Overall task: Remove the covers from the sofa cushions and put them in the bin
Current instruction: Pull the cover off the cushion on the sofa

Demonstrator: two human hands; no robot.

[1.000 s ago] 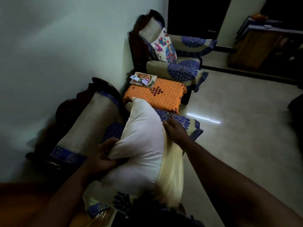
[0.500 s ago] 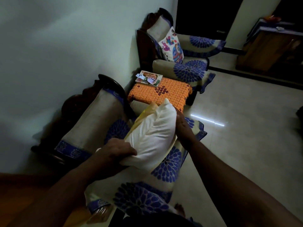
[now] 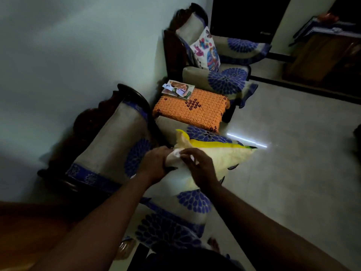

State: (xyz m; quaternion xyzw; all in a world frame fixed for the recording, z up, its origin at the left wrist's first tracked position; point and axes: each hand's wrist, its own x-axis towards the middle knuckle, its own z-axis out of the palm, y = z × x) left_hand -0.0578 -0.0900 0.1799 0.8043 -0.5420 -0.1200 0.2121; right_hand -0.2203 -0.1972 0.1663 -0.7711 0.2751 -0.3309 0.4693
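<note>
A cushion in a pale yellow cover [image 3: 220, 155] with a bright yellow edge lies flat on the seat of the near sofa [image 3: 121, 137]. At its near-left corner a bit of white inner cushion [image 3: 176, 153] shows. My left hand [image 3: 155, 165] grips that corner. My right hand [image 3: 199, 167] lies on the cover beside it, fingers curled and pinching the fabric at the same corner. On the far armchair [image 3: 228, 79] a second cushion [image 3: 206, 50] with a colourful print leans upright. No bin is in view.
A low table under an orange crocheted cloth [image 3: 191, 110] stands between the sofa and the armchair, with a magazine [image 3: 178, 89] on its far corner. Pale tiled floor [image 3: 293, 163] spreads to the right. A dark wooden cabinet [image 3: 324, 55] stands at the far right.
The cushion, held up with most of its white inside showing, has come down flat on the seat with the yellow cover over it. Both hands moved together to its near-left corner.
</note>
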